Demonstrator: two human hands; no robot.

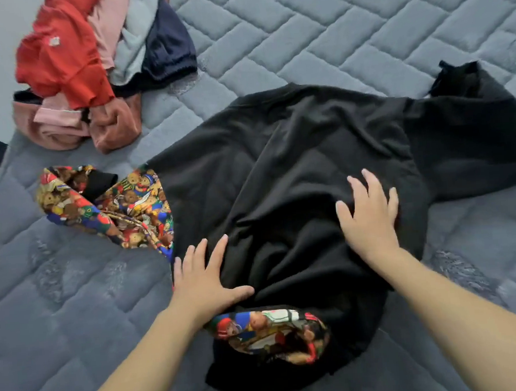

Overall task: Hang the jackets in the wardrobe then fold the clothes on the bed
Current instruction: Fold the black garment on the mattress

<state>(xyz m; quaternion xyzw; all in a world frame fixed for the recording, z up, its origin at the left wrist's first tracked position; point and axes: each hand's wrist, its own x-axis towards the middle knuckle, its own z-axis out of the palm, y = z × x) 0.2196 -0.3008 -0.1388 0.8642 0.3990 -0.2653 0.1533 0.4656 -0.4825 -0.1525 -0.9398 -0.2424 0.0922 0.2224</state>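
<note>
Head view: the black garment [294, 163] is lying spread on the quilted bed [361, 31], filling the centre of the frame, with one sleeve [482, 133] trailing toward 3 o'clock. A patterned lining [124, 203], printed with bears, is showing at 9 o'clock of the garment and again at its hood end [271, 336] at 6 o'clock. The left hand [204, 280] is resting flat on the garment's near-left edge, fingers [216, 252] straight and slightly spread, pinching nothing. The right hand [369, 215] is pressing palm-down on the cloth at 4 o'clock of its centre, fingers likewise spread and gripping nothing. A pile of unfolded clothes [92, 72], red, pink, pale blue and navy, is waiting at 10 o'clock, well apart from the garment. The step in hand appears to be flattening before the fold. To do it well, both palms should be sweeping outward from the bunched ridge between the hands, pushing creases toward the hem and sleeves; the trailing sleeve should be laid straight first, and the lining tucked inside, so the fold lines are falling on smooth cloth.
</note>
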